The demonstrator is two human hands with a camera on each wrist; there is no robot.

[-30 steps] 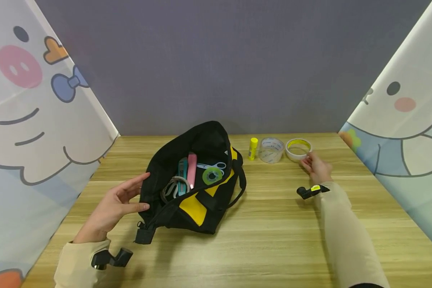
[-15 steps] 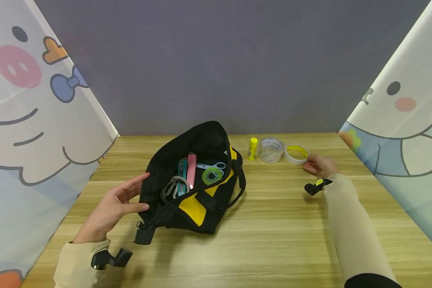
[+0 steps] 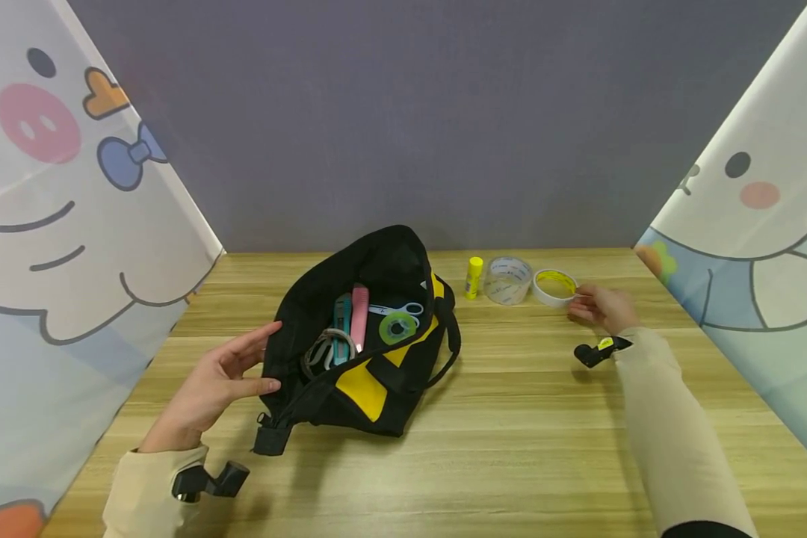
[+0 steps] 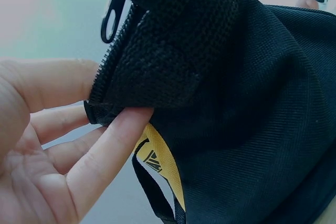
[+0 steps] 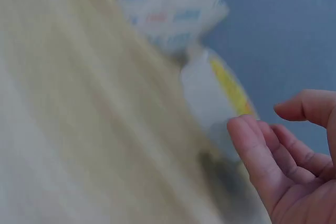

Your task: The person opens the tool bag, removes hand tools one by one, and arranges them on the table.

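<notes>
My left hand (image 3: 208, 385) pinches the edge of a black and yellow zip bag (image 3: 363, 392); in the left wrist view its fingers (image 4: 113, 153) lie on both sides of the black fabric. Inside the open bag are a teal cutter (image 3: 341, 314), a pink long item (image 3: 359, 317), scissors (image 3: 390, 308), a green tape roll (image 3: 397, 327) and a looped pale cord (image 3: 319, 351). At the right, my right hand (image 3: 601, 308) is at a white tape roll (image 3: 545, 297) with a yellow inner ring. The right wrist view shows its fingertips against the roll, the thumb apart.
Left of the white roll stands a wide clear tape roll (image 3: 507, 281), close beside it. A yellow glue stick (image 3: 474, 278) stands upright between that and the bag. A grey panel (image 3: 417, 134) rises behind the wooden table (image 3: 498, 441), with cartoon-printed panels at both sides.
The white tape roll, tilted up at the hand a second ago, now lies lower and flatter. My right hand has shifted slightly right. The left hand and bag have stayed put.
</notes>
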